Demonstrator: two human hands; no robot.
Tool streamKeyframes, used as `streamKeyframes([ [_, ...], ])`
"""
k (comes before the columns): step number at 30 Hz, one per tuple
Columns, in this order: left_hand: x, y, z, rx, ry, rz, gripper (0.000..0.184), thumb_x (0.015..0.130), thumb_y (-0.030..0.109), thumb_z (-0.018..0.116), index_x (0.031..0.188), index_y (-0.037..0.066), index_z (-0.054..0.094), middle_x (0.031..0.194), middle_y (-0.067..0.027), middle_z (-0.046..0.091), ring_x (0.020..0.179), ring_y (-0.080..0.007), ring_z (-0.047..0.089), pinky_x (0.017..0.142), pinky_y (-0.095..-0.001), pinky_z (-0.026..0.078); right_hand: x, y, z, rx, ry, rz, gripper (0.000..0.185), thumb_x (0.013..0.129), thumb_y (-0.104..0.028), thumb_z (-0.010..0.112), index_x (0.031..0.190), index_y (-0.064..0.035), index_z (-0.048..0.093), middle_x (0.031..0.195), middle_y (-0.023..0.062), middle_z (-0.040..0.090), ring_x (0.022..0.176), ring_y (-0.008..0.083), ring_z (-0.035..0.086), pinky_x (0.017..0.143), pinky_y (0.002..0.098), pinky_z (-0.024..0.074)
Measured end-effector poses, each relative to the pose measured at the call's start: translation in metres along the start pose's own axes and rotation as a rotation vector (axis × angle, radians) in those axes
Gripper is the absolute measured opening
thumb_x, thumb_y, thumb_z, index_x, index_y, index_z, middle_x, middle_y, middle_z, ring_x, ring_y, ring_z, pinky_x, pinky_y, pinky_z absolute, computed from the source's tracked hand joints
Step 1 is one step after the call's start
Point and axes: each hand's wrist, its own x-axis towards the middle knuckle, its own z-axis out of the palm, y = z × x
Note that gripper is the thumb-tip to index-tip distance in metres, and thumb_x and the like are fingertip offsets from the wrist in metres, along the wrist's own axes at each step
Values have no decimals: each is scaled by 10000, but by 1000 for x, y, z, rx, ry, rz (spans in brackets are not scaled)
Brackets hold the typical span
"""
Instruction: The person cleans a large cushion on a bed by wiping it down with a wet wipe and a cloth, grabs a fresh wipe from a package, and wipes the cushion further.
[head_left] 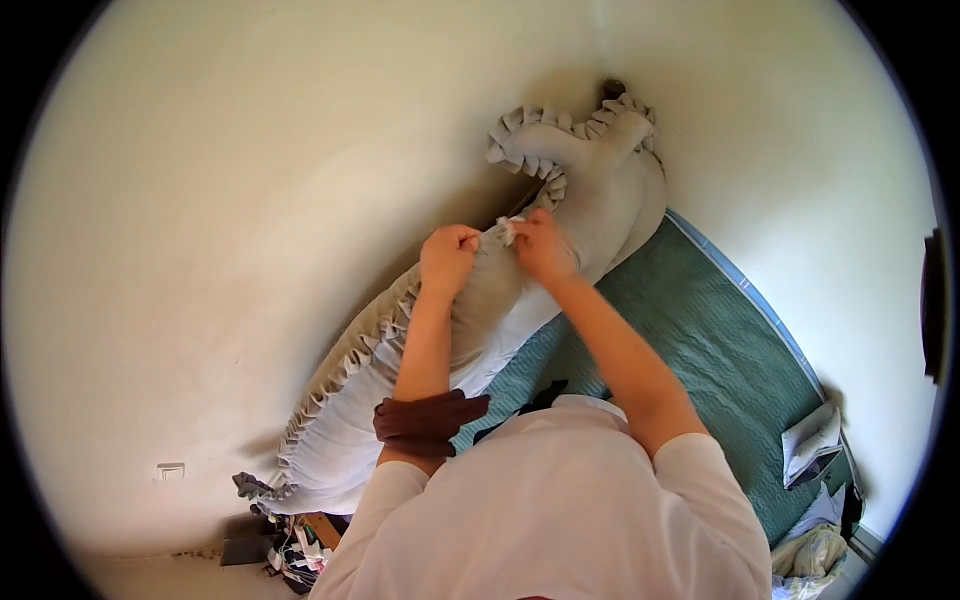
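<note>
A grey padded cover with a ruffled edge is stretched over a long headboard-like form against the wall. My left hand is closed at its upper edge and pinches the cloth there. Close beside it on the right, my right hand is also closed, its fingertips at a small white tuft by the same edge. I cannot make out what the tuft is. Over my left forearm hangs a dark brown cloth.
A green quilted mattress cover spreads beneath and to the right. Folded grey fabric and crumpled bedding lie at its lower right. At lower left are a cluttered pile and a wall switch.
</note>
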Motion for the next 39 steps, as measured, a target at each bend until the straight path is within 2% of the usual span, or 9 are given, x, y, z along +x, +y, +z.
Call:
streamKeyframes([
  [6,-5,3,2,10,62,33,152,800,134,606,892,55,698,747,-141,658,682,-251,633,660,-353,481,1,-17,-9,198,45,-82,191,749,-100,634,913,-179,693,916,82,546,782,274,588,660,396,484],
  [8,-6,0,3,-70,51,57,148,823,86,599,914,1,679,682,-55,625,625,-119,558,619,-275,440,-3,6,0,-19,-75,30,195,746,-103,640,923,-169,690,906,89,545,787,264,591,655,392,485],
  [13,-4,3,4,-65,60,19,147,812,85,601,913,15,681,730,-98,647,666,-181,594,647,-308,462,14,-5,-33,99,-2,201,208,761,-87,600,935,-159,689,930,89,540,794,284,591,682,403,482],
  [15,-2,1,1,-82,43,13,147,801,102,606,902,32,687,764,-137,665,703,-249,636,672,-344,484,2,-33,-25,271,-71,-81,207,778,-94,586,946,-149,694,921,100,537,788,297,590,681,407,476],
  [20,-3,2,-8,-157,-127,77,197,805,-25,564,975,-19,663,830,-53,667,737,-120,583,667,-273,459,8,22,-14,16,-61,185,217,759,-75,602,950,-126,692,881,116,530,755,290,580,628,367,480],
  [25,5,-12,3,-262,-93,89,269,796,-69,527,1045,-36,623,911,-86,663,839,-135,606,732,-258,473,-2,-32,-24,195,169,-229,273,739,-66,609,984,-154,690,877,98,531,745,281,579,630,377,488],
  [32,0,-2,-4,-293,8,-1,313,779,-99,505,1072,-41,598,910,-104,652,822,-126,605,718,-235,467,7,-13,-22,167,13,150,287,741,-70,613,1001,-171,682,866,77,529,745,273,587,635,393,491],
  [35,2,-7,0,-469,-16,-14,315,776,-94,509,1072,-35,602,903,-95,650,810,-116,597,712,-229,463,-1,-54,-25,203,36,-163,271,763,-66,597,1002,-162,682,868,83,533,742,283,586,642,402,488],
  [39,2,-1,-6,-365,-41,-94,331,769,-97,493,1075,-35,603,898,-92,652,801,-114,593,706,-226,463,6,-17,7,39,-9,10,260,765,-67,605,1003,-143,673,851,82,536,727,275,579,628,388,483],
])
